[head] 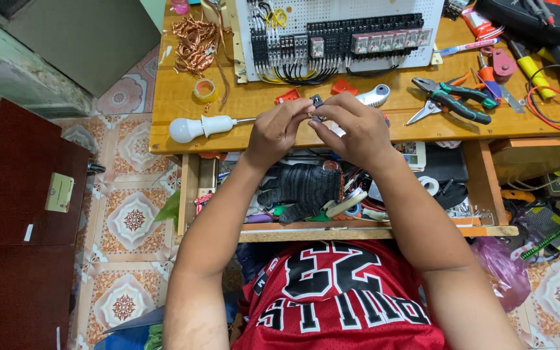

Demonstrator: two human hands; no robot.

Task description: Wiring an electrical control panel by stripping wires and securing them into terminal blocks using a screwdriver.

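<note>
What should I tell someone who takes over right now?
Left hand and right hand: both pinch one small black plastic part above the front edge of the wooden table.
White perforated panel of wired black blocks lies behind, untouched; green-handled pliers to the right, white bulb on its holder to the left.
Done and left: cannot tell; the part is not on the panel.

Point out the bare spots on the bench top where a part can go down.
Bare wood lies between the tape roll and bulb, and along the front edge under the pliers. The right end, by the screwdrivers, and the copper scrap corner are crowded.
</note>
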